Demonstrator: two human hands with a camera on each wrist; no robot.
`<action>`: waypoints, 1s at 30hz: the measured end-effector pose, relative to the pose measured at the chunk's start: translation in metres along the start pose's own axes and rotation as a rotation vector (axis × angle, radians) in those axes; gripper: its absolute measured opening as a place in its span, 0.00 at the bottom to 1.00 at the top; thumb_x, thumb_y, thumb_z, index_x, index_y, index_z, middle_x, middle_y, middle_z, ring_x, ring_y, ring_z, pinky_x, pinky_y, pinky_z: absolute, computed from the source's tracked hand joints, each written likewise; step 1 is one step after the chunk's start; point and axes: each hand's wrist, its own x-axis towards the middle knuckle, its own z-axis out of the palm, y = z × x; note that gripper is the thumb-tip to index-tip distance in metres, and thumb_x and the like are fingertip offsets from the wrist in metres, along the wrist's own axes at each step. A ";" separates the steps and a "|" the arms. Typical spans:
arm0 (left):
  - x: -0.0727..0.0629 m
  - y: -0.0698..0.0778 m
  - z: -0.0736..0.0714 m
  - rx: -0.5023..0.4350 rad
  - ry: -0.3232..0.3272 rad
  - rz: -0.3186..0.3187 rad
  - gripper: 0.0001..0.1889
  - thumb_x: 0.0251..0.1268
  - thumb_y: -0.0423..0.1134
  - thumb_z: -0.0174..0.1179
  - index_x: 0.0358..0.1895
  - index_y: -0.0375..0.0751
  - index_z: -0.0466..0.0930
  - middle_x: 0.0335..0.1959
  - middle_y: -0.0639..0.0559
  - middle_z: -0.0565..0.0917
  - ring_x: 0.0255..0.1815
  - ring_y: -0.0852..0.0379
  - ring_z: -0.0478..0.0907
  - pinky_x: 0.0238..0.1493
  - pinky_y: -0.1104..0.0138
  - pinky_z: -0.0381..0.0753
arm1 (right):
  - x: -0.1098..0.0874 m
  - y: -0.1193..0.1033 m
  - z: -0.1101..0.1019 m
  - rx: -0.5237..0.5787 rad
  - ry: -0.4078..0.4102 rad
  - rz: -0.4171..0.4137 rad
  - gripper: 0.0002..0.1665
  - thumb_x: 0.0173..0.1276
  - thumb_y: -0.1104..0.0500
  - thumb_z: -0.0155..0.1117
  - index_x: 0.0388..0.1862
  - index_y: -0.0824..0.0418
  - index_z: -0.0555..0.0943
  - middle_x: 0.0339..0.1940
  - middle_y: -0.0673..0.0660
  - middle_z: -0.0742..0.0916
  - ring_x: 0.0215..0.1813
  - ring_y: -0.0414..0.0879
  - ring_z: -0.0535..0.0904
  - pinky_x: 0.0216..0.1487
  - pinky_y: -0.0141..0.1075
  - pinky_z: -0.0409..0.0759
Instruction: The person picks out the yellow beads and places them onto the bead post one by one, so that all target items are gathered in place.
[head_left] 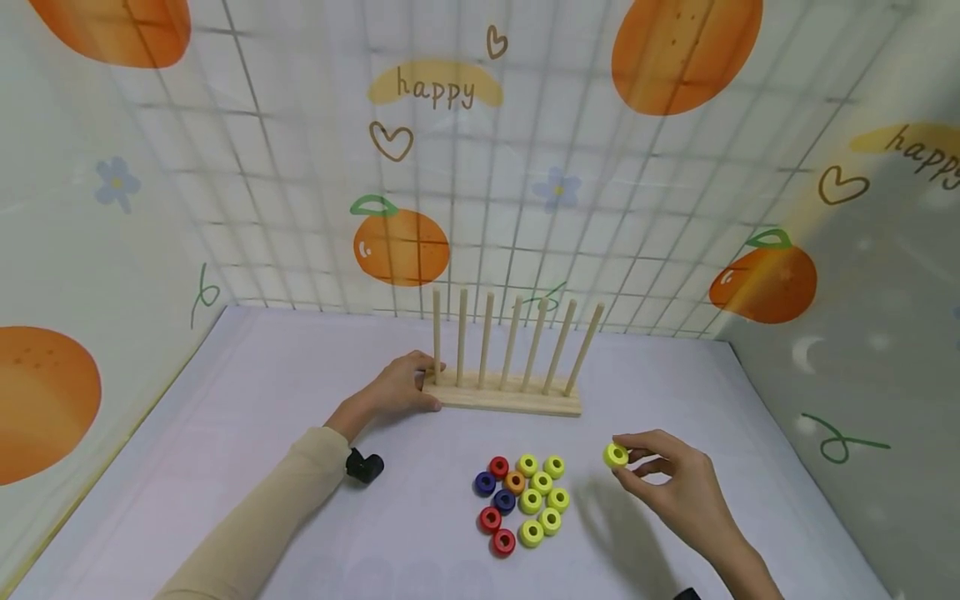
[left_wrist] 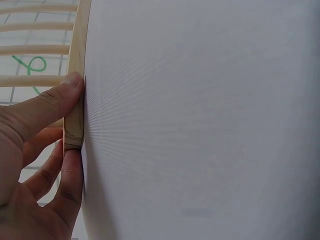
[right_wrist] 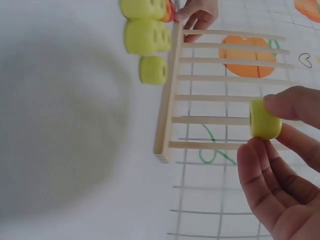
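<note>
A pale wooden rack [head_left: 510, 400] with several upright pegs stands on the table, and all its pegs are bare. My left hand [head_left: 405, 383] grips the left end of its base, thumb in front, as the left wrist view also shows. Between thumb and fingers my right hand [head_left: 671, 479] pinches a yellow ring-shaped bead [head_left: 616, 455], held above the table to the right of the rack. In front of the rack lie several more yellow beads [head_left: 531, 501], a few red beads [head_left: 503, 542], two dark blue beads [head_left: 505, 501] and one orange bead [head_left: 514, 482].
Behind the rack rises a white curtain [head_left: 300, 208] printed with oranges and grid lines; similar panels stand at both sides. A black device [head_left: 365, 467] is strapped at the left wrist. The white tabletop [head_left: 420, 533] spreads around the beads.
</note>
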 end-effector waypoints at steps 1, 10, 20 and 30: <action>0.000 -0.001 0.000 -0.001 0.000 -0.002 0.33 0.47 0.37 0.80 0.60 0.36 0.80 0.56 0.45 0.77 0.63 0.44 0.70 0.64 0.50 0.68 | 0.003 -0.001 -0.001 0.000 0.001 -0.008 0.26 0.51 0.74 0.79 0.48 0.55 0.87 0.42 0.50 0.88 0.39 0.42 0.82 0.35 0.32 0.83; 0.000 -0.003 0.000 0.009 0.007 -0.012 0.33 0.46 0.38 0.81 0.60 0.39 0.81 0.57 0.46 0.77 0.65 0.44 0.70 0.67 0.49 0.65 | 0.027 -0.004 -0.006 -0.035 0.031 -0.033 0.26 0.50 0.73 0.80 0.49 0.56 0.87 0.43 0.51 0.88 0.40 0.43 0.82 0.36 0.31 0.83; -0.001 0.002 -0.001 -0.011 -0.008 -0.022 0.33 0.47 0.37 0.80 0.60 0.37 0.80 0.58 0.45 0.77 0.63 0.44 0.71 0.63 0.50 0.69 | 0.049 -0.011 -0.010 -0.047 0.079 -0.020 0.27 0.51 0.73 0.79 0.50 0.57 0.87 0.45 0.52 0.87 0.42 0.43 0.81 0.39 0.29 0.82; -0.001 0.004 0.001 0.011 -0.007 -0.043 0.33 0.48 0.39 0.80 0.61 0.39 0.80 0.58 0.45 0.77 0.65 0.42 0.69 0.68 0.48 0.64 | 0.076 -0.028 -0.020 -0.059 0.111 -0.138 0.25 0.50 0.77 0.77 0.49 0.65 0.86 0.44 0.57 0.87 0.42 0.45 0.80 0.40 0.26 0.81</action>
